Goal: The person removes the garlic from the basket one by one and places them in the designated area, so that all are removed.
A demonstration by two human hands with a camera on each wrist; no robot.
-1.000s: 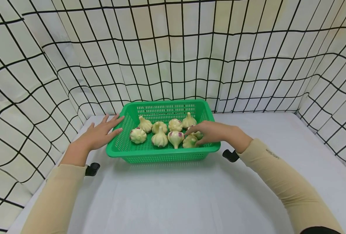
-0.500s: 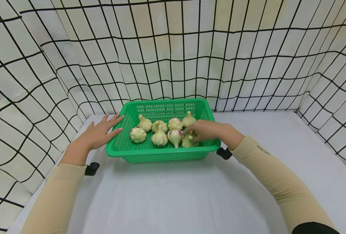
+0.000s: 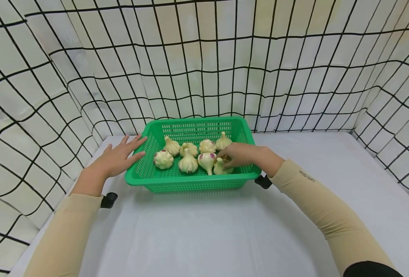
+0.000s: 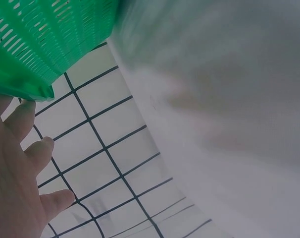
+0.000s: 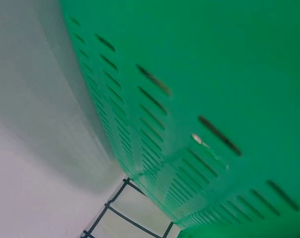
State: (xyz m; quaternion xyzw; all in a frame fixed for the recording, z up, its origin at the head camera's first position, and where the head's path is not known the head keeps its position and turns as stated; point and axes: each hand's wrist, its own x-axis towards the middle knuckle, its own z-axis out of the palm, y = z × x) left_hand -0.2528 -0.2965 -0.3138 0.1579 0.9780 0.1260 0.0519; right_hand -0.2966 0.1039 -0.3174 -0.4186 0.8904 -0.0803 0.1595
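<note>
A green slotted plastic basket (image 3: 194, 187) holds several white garlic bulbs (image 3: 188, 164), some streaked purple. My right hand (image 3: 240, 155) reaches in over the basket's right side. Its fingers grip a garlic bulb (image 3: 221, 168) at the front right, partly hidden under the hand. Beside that bulb sits a purple-striped garlic bulb (image 3: 207, 161), stem toward the front. My left hand (image 3: 119, 156) lies with spread, straight fingers, fingertips at the basket's left rim. In the left wrist view the left fingers (image 4: 22, 119) meet the rim from below. The right wrist view shows only the basket's outer wall (image 5: 214, 64), no hand.
The basket stands on a white-covered table (image 3: 190, 231). Black netting (image 3: 218, 73) over white sheeting rises behind and on both sides. Black wrist mounts (image 3: 109, 200) sit at both wrists.
The right hand has shifted slightly left and inward. The front-right garlic bulb has turned, its stem now pointing up and left. The left hand stays at the rim.
</note>
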